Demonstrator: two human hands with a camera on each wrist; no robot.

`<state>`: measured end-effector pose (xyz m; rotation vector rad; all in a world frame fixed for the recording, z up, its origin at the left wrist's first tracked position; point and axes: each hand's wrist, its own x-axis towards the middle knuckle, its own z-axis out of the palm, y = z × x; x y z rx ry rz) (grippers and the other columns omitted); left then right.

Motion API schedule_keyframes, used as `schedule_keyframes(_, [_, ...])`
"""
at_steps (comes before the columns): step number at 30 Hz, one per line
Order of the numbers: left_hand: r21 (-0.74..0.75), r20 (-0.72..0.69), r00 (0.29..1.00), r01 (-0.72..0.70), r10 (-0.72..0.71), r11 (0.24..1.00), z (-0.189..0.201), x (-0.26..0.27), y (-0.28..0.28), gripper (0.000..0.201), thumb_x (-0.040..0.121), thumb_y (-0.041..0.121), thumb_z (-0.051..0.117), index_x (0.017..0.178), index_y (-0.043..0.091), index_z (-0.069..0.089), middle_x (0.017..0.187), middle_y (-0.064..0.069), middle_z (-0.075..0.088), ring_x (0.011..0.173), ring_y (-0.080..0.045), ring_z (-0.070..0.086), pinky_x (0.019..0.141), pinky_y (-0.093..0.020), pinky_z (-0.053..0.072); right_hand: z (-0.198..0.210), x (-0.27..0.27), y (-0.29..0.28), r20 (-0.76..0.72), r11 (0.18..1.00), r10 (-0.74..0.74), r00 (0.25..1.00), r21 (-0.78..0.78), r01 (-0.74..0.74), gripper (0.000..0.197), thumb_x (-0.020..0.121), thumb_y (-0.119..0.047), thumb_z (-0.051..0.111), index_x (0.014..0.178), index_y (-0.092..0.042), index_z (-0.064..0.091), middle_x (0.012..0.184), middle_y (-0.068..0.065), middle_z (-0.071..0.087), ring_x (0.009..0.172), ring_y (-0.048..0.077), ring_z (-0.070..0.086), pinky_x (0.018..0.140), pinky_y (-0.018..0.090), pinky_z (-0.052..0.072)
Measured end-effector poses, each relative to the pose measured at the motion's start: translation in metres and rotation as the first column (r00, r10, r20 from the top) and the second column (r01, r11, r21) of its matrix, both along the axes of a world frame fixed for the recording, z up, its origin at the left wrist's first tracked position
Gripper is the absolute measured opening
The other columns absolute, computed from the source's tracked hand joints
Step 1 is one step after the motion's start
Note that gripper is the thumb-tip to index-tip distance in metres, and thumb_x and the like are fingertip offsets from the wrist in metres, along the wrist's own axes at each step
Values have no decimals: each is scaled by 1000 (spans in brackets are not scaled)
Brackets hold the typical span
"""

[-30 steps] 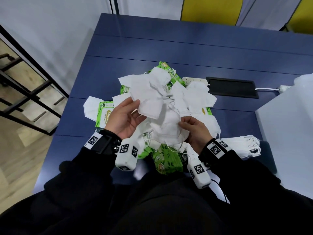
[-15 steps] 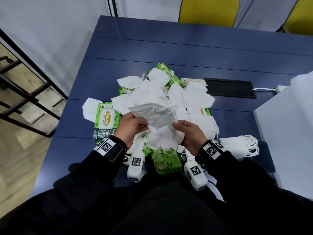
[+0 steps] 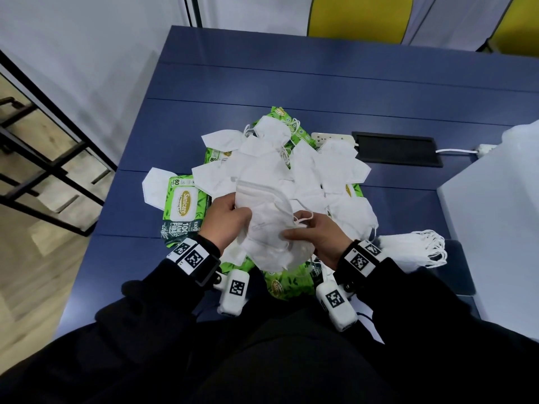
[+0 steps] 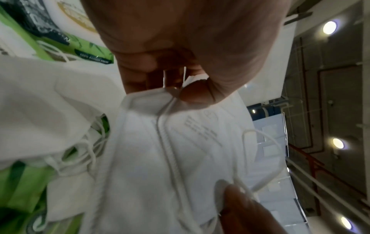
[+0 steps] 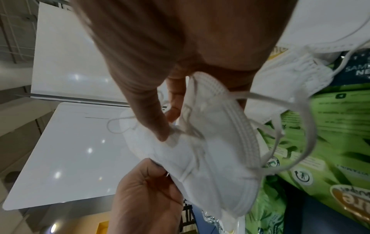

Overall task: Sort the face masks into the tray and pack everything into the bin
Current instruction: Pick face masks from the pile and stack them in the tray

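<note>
The left hand [image 3: 230, 220] has closed in, so both hands now pinch one face mask [image 3: 267, 220].

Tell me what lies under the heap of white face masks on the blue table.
Green wet-wipe packs show under the loose face masks, at the left, far and near edges. How many packs lie beneath is hidden by the masks and both hands.

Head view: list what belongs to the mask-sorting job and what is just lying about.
Belongs to the job:
- held face mask, gripped by left hand and right hand
- loose masks
- stacked masks
- wipes packs

Just lying about:
- power strip
- black panel
- yellow chair
</note>
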<state>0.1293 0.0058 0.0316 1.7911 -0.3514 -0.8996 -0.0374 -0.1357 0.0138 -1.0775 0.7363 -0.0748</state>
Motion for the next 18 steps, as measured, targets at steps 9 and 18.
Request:
schedule_keyframes(9, [-40, -133, 970, -212, 205, 977, -6, 18, 11, 32, 80, -2, 55, 107, 10, 68, 99, -8, 73, 83, -27, 68, 65, -43, 62, -11, -12, -18, -104, 985, -152, 983, -102, 141, 20, 81, 3, 77, 76, -12, 65, 76, 4, 61, 70, 17, 60, 58, 25, 48])
schedule_keyframes(18, [-193, -381, 882, -369, 277, 909, -8, 28, 11, 31, 90, -12, 57, 114, 7, 63, 102, -14, 73, 78, -28, 71, 70, -41, 63, -14, -9, -13, -108, 977, -162, 981, -161, 143, 45, 86, 13, 56, 107, -23, 73, 107, 14, 66, 92, 30, 64, 76, 44, 54])
